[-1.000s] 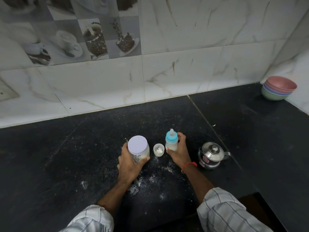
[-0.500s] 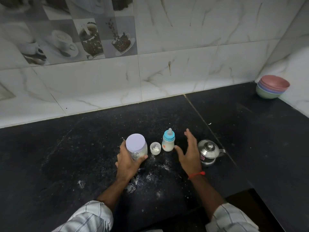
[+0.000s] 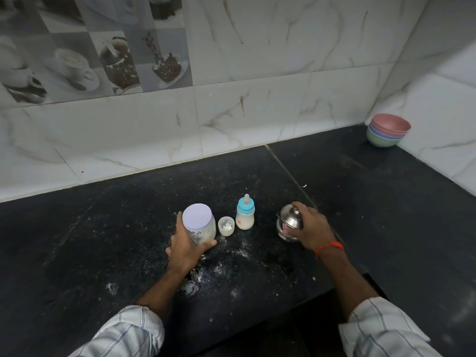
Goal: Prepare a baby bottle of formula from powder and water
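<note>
1. On the desk (image 3: 360, 202) four things stand in a row from left to right: jar (image 3: 199, 225), small cup (image 3: 226, 226), baby bottle (image 3: 245, 213), kettle (image 3: 289, 224).
2. The cup stands between the jar and the bottle, just beside both.
3. The kettle stands apart, right of the bottle.
4. Stacked bowls (image 3: 387, 130) sit far right, in the wall corner.
5. Spilled powder (image 3: 219, 269) lies near, before the row.
</note>
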Available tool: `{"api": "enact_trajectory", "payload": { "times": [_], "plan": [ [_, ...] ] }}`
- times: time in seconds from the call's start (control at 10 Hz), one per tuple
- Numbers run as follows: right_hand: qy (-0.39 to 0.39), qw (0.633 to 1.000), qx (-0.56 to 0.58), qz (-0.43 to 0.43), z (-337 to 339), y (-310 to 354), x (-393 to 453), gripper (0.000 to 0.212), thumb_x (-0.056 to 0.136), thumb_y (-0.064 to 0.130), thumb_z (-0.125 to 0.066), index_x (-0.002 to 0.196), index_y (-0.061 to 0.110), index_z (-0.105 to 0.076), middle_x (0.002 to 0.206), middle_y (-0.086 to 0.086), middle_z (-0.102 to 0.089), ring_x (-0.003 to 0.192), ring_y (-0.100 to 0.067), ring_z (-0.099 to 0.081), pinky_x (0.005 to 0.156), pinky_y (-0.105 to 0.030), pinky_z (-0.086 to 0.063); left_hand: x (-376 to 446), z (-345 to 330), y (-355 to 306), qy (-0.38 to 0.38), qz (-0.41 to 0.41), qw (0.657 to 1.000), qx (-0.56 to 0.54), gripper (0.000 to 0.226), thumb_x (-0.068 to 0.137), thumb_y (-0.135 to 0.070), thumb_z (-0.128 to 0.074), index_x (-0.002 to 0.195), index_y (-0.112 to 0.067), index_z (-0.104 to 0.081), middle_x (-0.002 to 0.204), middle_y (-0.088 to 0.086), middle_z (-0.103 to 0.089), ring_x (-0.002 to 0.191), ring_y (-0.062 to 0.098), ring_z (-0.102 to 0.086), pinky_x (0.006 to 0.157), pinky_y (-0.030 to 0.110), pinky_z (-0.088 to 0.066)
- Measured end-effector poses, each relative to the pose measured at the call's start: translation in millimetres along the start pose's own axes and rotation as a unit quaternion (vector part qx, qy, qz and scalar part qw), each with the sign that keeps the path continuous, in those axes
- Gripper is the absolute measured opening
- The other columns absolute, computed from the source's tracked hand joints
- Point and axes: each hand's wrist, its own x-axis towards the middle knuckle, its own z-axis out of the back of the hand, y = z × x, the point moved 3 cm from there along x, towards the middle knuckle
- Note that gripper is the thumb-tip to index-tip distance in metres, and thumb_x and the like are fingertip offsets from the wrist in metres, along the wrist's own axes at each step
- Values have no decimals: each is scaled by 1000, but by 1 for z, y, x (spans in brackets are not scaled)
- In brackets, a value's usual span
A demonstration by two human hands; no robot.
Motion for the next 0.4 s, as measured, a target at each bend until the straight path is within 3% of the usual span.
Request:
{"api": "enact_trajectory", "payload": {
  "times": [0.1,0.2,0.3,0.4],
  "plan": [
    [-8,1000,16,13,-8,26,6,86,77,52,-81,151,30,-43,142,-9,-53,129,-35,-47,112,-43,-37,0,3,1,38,2,999,9,152,66,-44,-97,164,-25,17,174,-1,-23,159,34,-19,122,69,-9],
    [-5,999,18,30,-12,46,11,96,79,51,-81,158,29,-31,153,-8,-46,141,-35,-37,119,-45,-27,-5,12,-1,56,-5,998,37,150,71,-43,-94,163,-23,22,177,-3,5,162,32,-9,124,67,-6],
    [19,999,-26,12,-18,51,16,120,74,68,-77,163,35,-3,171,-7,-13,155,-43,-10,122,-61,-13,-16,20,3,37,-54,995,81,133,80,-44,-83,164,-24,19,172,-7,29,163,30,3,124,66,-8],
    [-57,995,-76,28,-4,62,9,119,76,84,-58,163,34,7,173,-6,8,157,-43,8,122,-69,-6,-27,37,-9,-59,-178,975,116,114,83,-49,-74,167,-26,0,173,-7,26,162,27,8,122,67,-9]
  ]
}}
